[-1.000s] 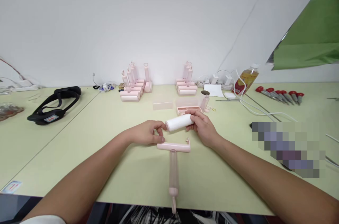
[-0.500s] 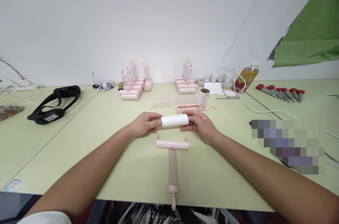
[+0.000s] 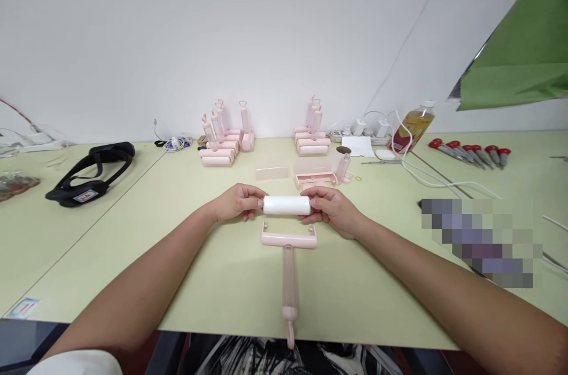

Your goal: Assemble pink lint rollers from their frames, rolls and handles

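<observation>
A white paper roll [image 3: 286, 205] is held level between both hands, just above the table. My left hand [image 3: 237, 202] pinches its left end and my right hand [image 3: 331, 209] grips its right end. Directly below the roll lies a pink lint-roller frame [image 3: 289, 238], its two prongs pointing up at the roll. The frame's long translucent pink handle [image 3: 289, 280] runs toward me and its hook hangs over the table's front edge.
Behind the hands lie an open pink case [image 3: 316, 177], a clear lid [image 3: 272, 173] and a cardboard core [image 3: 343, 155]. Two groups of pink lint rollers [image 3: 222, 141] [image 3: 313, 135] stand at the back. A black headset [image 3: 91, 174] lies left; red-handled screwdrivers [image 3: 468, 152], cables and a bottle [image 3: 410, 129] lie right.
The roll was tilted and held mostly by my right hand; my left hand took its left end. Both hands have levelled it and lowered it close to the frame's prongs.
</observation>
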Tool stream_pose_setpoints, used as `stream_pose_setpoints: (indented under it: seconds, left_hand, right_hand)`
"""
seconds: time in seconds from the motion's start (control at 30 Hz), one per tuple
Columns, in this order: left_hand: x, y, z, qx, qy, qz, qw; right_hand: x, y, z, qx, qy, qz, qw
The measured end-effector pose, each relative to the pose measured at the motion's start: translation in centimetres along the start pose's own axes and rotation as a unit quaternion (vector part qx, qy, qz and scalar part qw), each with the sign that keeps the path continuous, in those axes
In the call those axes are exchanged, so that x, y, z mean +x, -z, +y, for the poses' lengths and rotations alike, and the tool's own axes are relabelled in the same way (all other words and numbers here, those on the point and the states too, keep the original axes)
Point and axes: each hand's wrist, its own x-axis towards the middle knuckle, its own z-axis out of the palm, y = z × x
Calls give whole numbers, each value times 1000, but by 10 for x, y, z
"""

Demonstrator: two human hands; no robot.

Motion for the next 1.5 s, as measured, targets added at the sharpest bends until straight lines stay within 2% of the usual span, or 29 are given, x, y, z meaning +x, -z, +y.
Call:
stream_pose_setpoints:
  seconds: [0.3, 0.4, 0.5, 0.57, 0.67, 0.87, 1.07, 1.2, 1.5]
  left_hand:
    - [2, -1, 0, -5, -17, -12, 1000]
    - [4, -4, -1, 4, -18, -1, 1000]
    - [6, -8, 0, 25, -12, 33, 999]
    - [6, -10, 1, 41, -6, 60, 997]
    - [6, -12, 2, 39, 4, 71, 997]
    - [7, -11, 2, -49, 17, 88, 995]
    - [8, -10, 0, -116, 44, 102, 987]
    - [9, -9, -3, -116, 53, 109, 986]
    - [10, -11, -2, -113, 43, 118, 986]
  right_hand:
    - [-3, -2, -4, -65, 36, -27, 997]
    - [-3, -3, -5, -81, 45, -24, 995]
    - [-1, -4, -2, -84, 40, -7, 996]
    - [0, -3, 0, -81, 32, 9, 996]
    - [2, -1, 2, -77, 17, 17, 997]
    - [1, -1, 0, -54, -4, 26, 998]
    - [3, -1, -3, 18, -16, 56, 998]
    - [6, 1, 0, 26, 3, 69, 997]
    - [9, 0, 3, 34, -7, 93, 995]
